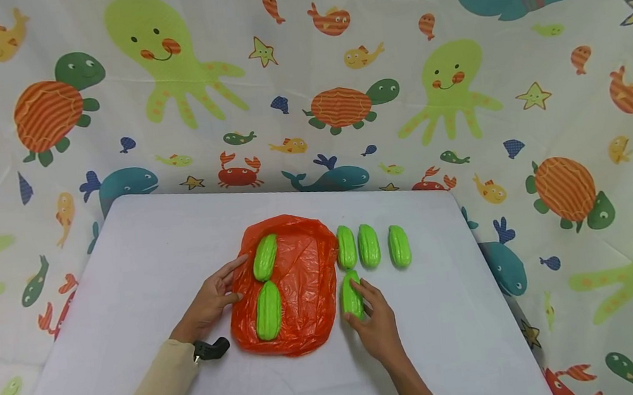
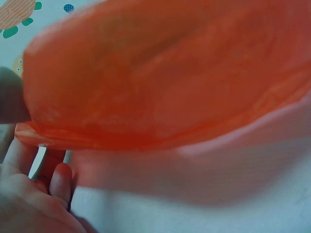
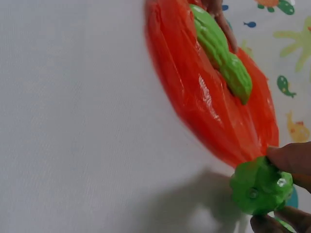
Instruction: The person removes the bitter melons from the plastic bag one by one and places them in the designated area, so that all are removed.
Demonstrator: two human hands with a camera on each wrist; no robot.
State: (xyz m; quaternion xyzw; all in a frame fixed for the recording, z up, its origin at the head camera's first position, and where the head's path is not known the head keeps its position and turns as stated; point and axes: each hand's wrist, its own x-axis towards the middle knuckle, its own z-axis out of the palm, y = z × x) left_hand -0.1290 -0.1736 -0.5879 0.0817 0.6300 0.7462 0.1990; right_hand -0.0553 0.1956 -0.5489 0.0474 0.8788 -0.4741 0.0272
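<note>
A red plastic bag lies spread on the table, with two ridged green toy gourds end to end along its left side. At the bag's left edge, my left hand pinches the plastic; the left wrist view shows the bag's rim between the thumb and fingers. My right hand grips another green gourd just right of the bag, thumb on one side and fingers on the other. In the right wrist view, this held gourd shows its lobed end.
Three more green gourds lie in a row right of the bag, the nearest one close to its edge. The white table ends before a cloth printed with sea animals.
</note>
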